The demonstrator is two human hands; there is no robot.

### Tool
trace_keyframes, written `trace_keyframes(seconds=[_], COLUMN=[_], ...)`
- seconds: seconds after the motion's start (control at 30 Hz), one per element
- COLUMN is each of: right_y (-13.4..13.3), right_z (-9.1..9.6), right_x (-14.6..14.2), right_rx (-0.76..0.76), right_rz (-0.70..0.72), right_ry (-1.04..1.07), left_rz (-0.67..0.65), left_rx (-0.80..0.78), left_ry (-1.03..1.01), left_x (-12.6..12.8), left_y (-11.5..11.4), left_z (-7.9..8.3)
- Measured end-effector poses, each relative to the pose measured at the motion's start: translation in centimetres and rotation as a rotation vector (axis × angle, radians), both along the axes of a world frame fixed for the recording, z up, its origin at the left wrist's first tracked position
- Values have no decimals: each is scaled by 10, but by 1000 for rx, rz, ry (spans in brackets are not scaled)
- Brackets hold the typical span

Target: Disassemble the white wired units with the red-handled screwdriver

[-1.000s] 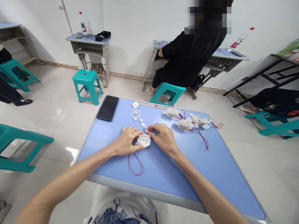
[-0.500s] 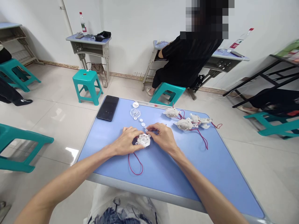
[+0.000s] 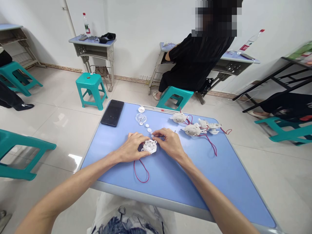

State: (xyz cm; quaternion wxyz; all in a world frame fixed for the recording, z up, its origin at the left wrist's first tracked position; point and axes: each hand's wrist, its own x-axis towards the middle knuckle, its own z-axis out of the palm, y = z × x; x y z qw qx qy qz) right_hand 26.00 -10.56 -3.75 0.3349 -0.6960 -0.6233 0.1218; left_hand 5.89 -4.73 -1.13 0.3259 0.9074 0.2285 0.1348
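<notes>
Both hands rest at the middle of the blue surface (image 3: 195,169), placed as they were a second ago; only the right fingertips have shifted slightly. The left hand (image 3: 131,148) has its grip closed against the near-left side of the white housing (image 3: 149,146), steadying it flat. The right hand (image 3: 170,143) pinches thumb and forefinger at the housing's far rim; whether a small part sits between them cannot be told. A red wire (image 3: 141,170) loops from the housing toward the body. Loose white discs (image 3: 148,127) lie just beyond, three more units (image 3: 192,130) to the right, and a phone (image 3: 112,112) at the far left. Judgement: fine fitting work, with no visible advance.
</notes>
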Motion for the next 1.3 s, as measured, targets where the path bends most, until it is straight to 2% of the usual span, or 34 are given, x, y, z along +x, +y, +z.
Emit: trace_keyframes(seconds=[1.3], right_y=[-1], right_z=[2], right_x=[-1], right_rx=[5], right_rz=[-15], right_ry=[9], left_rz=[4], left_rx=[-14], left_ry=[0], left_x=[0], left_y=[-1], left_z=[2])
